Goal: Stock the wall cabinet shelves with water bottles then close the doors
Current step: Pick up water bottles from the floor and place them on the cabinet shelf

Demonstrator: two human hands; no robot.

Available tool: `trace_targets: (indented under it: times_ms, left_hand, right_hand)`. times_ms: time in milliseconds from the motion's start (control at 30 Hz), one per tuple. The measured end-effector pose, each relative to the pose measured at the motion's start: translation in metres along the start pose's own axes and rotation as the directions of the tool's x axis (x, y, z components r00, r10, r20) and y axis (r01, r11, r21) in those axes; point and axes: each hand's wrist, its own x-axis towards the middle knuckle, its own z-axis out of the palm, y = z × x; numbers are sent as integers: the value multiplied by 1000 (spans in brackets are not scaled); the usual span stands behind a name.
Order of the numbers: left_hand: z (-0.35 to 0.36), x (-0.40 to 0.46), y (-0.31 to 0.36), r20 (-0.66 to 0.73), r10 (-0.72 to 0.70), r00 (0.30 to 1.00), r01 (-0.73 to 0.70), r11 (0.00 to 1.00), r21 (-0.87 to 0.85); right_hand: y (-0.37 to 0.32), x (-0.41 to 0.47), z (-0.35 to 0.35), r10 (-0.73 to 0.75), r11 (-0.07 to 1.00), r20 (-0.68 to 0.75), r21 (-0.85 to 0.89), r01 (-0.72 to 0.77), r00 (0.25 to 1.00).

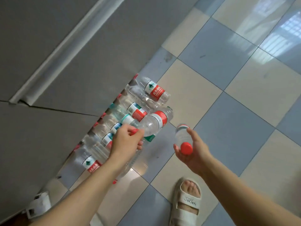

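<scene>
Several clear water bottles (130, 110) with red, white or green labels lie in a row on the tiled floor against a grey cabinet front (68, 59). My left hand (126, 141) grips a red-labelled bottle (154, 123) by its red cap and neck, lifted over the row. My right hand (193, 149) holds another red-capped bottle (183, 136) near its top, the cap pointing toward me. The cabinet shelves are out of view.
The floor (228, 98) is glossy blue and cream tiles. My right foot in a white sandal (187, 203) stands at the bottom. A pale metal rail (65, 46) runs across the grey panel. A white crumpled object (39, 204) lies at lower left.
</scene>
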Motion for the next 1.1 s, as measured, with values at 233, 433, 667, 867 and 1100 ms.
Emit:
trace_targets:
  times_ms: [233, 433, 667, 867, 1100]
  left_hand:
    - [89, 35, 66, 200, 387, 900, -433, 737, 520]
    - [126, 49, 68, 432, 427, 794, -603, 468, 646]
    - [149, 56, 55, 459, 504, 732, -667, 392, 633]
    - [140, 72, 36, 409, 434, 802, -597, 593, 541]
    - [159, 97, 1, 384, 375, 844, -511, 781, 359]
  right_hand:
    - [-65, 37, -37, 39, 992, 73, 115, -47, 997]
    - [-66, 57, -52, 99, 973, 111, 198, -120, 989]
    - [-60, 71, -68, 122, 986, 126, 96, -135, 984]
    - [-46, 77, -93, -26, 996, 51, -78, 30, 998]
    - [-37, 111, -102, -537, 477, 368, -610, 633, 759]
